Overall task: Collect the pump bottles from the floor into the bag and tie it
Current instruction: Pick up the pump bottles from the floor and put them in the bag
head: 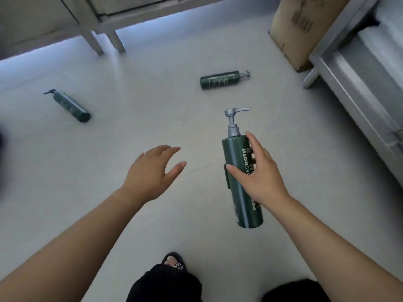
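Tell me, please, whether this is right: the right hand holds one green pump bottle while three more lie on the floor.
Not quite: two more lie on the floor, not three. The head view shows the right hand holding one green pump bottle, plus a left bottle and a far bottle.

A cardboard box (292, 33) stands beside a metal rack (359, 68) on the pale floor (135, 131).
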Available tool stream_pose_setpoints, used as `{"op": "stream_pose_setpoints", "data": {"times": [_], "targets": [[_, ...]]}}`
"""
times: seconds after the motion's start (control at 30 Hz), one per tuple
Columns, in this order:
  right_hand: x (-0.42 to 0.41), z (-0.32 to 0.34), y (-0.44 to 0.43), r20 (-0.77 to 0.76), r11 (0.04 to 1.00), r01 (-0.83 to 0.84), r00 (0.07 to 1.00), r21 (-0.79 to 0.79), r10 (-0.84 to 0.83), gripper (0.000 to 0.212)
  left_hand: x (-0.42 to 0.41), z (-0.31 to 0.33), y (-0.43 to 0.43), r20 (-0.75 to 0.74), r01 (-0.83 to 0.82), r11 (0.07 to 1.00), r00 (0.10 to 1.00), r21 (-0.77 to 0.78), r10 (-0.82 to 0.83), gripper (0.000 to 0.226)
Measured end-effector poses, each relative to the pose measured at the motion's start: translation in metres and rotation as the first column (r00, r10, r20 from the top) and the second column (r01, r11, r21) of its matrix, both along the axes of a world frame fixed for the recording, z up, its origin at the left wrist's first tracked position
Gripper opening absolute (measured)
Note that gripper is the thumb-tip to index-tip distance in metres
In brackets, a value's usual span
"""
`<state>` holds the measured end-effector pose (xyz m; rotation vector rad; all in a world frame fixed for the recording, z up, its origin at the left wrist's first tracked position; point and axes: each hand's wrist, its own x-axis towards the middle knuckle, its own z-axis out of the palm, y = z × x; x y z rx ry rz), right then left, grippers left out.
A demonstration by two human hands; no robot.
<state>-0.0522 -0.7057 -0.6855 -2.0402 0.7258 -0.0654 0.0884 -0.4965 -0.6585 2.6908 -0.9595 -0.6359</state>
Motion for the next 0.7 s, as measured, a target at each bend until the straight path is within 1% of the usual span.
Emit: {"op": "stream_pose_setpoints", "data": {"times": [0.1, 0.23, 0.3, 0.4, 0.47, 0.53, 0.63, 0.7], "targets": [[-0.004, 0.107, 0.003, -0.010, 1.000, 0.010, 1.000, -0.008, -0.011, 0.085, 0.001, 0.117, -0.003, 0.003, 0.010, 0.997, 1.000, -0.071, -0.010, 0.051], [-0.015, 0.270, 0.011, -0.024, 1.000, 0.013, 1.000, -0.024, -0.014, 0.084, -0.004, 0.284, 0.003, -0.019, 0.089, 0.988, 0.996, -0.127, -0.092, 0.050], [-0.023, 0.338, 0.016, -0.035, 0.999, 0.015, 0.999, -0.033, -0.016, 0.084, -0.008, 0.354, 0.008, -0.054, 0.125, 0.979, 0.989, -0.163, -0.136, 0.051], [-0.036, 0.432, 0.022, -0.038, 0.995, 0.055, 0.998, -0.081, -0.058, 0.085, -0.012, 0.448, 0.017, -0.030, 0.207, 0.956, 0.975, -0.206, -0.218, 0.052], [-0.042, 0.477, 0.026, -0.037, 0.991, 0.086, 0.995, -0.107, -0.090, 0.086, -0.013, 0.492, 0.020, -0.005, 0.259, 0.945, 0.964, -0.201, -0.265, 0.059], [-0.045, 0.507, 0.030, -0.011, 0.986, 0.112, 0.993, -0.123, -0.114, 0.087, -0.015, 0.520, 0.022, 0.015, 0.319, 0.928, 0.947, -0.192, -0.322, 0.062], [-0.048, 0.531, 0.035, 0.012, 0.978, 0.154, 0.988, -0.144, -0.154, 0.088, -0.015, 0.538, 0.020, 0.066, 0.425, 0.892, 0.905, -0.154, -0.420, 0.063], [-0.048, 0.538, 0.035, 0.038, 0.972, 0.185, 0.983, -0.146, -0.181, 0.087, -0.010, 0.540, 0.014, 0.069, 0.454, 0.879, 0.891, -0.144, -0.449, 0.063]]}}
